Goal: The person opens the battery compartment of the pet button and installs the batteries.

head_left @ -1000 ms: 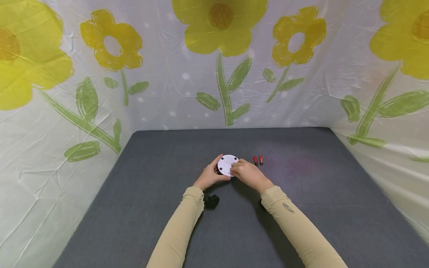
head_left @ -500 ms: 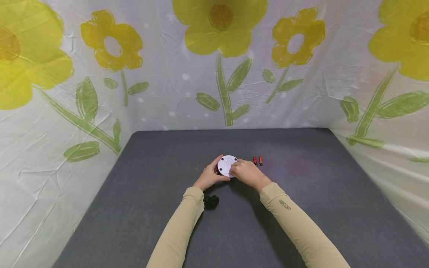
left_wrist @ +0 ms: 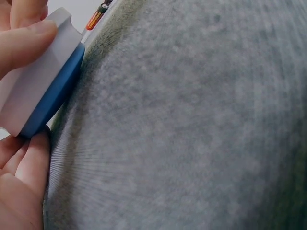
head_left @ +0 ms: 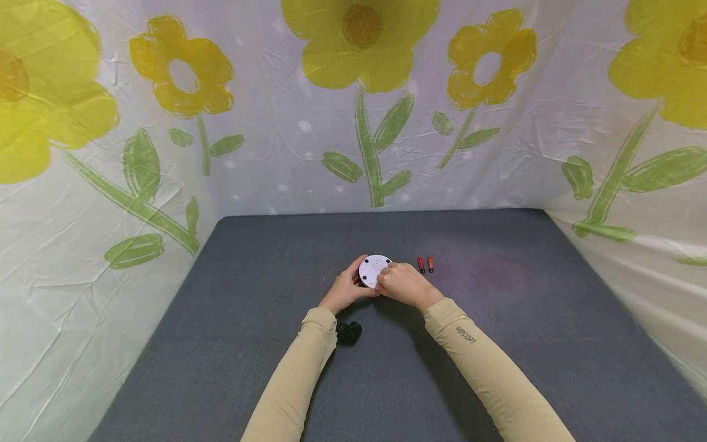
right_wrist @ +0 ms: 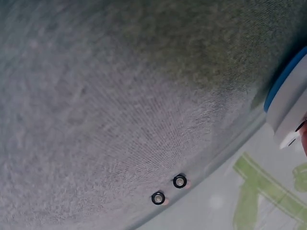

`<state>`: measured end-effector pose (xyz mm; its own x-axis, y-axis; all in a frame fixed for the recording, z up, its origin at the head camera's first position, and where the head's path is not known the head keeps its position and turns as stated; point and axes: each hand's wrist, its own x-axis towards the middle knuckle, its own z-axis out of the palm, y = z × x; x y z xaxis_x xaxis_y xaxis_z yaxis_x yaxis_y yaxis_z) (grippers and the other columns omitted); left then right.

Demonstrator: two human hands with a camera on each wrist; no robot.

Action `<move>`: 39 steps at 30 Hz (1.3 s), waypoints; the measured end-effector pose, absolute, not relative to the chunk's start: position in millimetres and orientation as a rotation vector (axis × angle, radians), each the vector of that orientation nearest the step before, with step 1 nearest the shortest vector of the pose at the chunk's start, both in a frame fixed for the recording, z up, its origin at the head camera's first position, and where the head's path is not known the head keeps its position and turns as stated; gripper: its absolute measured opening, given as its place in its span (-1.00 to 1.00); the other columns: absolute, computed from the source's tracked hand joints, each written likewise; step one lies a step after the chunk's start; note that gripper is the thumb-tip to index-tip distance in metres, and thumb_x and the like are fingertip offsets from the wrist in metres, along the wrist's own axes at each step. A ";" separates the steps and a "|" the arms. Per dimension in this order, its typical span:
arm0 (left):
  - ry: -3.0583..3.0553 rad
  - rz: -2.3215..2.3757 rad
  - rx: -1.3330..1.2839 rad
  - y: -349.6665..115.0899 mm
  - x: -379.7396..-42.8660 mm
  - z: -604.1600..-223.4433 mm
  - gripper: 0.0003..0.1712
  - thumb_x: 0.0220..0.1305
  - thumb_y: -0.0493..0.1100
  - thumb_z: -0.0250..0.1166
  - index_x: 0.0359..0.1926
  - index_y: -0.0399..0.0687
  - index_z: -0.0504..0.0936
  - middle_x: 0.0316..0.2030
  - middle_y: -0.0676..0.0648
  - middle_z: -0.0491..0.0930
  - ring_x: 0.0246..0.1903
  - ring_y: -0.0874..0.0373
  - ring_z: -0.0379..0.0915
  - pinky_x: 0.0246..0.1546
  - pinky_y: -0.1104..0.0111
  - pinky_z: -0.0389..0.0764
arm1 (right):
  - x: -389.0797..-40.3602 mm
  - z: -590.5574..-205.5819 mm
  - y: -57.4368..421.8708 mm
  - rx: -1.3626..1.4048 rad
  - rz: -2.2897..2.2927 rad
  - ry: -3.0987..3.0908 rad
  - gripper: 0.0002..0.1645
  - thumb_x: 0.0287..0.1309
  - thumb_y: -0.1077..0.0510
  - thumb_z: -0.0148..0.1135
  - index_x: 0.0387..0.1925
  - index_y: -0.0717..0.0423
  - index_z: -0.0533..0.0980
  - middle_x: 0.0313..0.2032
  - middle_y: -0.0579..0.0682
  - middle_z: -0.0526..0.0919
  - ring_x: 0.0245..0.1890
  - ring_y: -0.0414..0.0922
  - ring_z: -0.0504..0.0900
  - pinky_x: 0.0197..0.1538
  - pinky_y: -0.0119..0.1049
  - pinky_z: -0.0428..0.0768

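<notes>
A round white device [head_left: 373, 268] with a pattern of small holes and black feet on its upper face is between my hands in the head view. Its lower part is blue, as the left wrist view shows of the device [left_wrist: 48, 76]. My left hand [head_left: 346, 290] grips its left side, thumb along the near edge and fingers round the far side. The curled fingers of my right hand [head_left: 405, 283] are on its near right part and cover that area. Whether they pinch some small part there, I cannot tell.
Two red and black batteries [head_left: 421, 265] lie side by side on the dark grey table [head_left: 276, 258], just beyond my right hand. A black wrist camera [head_left: 348, 332] sits under the left wrist. A flowered curtain [head_left: 265, 153] encloses the table's back and sides.
My right hand has turned slightly and its forearm has shifted a little left, its fingers staying on the device. The left hand keeps its grip, and the batteries lie unmoved.
</notes>
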<state>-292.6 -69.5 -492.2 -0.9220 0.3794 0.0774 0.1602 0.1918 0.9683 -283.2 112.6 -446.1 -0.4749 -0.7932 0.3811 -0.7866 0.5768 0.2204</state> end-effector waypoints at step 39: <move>2.208 1.815 0.567 -71.6 -279.6 -469.7 0.06 0.00 -0.34 0.42 0.42 -0.22 -0.05 0.33 -0.29 0.07 0.28 -0.02 0.08 0.16 0.20 0.30 | -282.2 -442.6 122.6 1.026 0.765 -2.754 -0.72 0.03 0.14 0.37 -0.22 0.21 0.61 -0.34 -0.01 0.59 -0.30 -0.08 0.46 -0.20 -0.20 0.48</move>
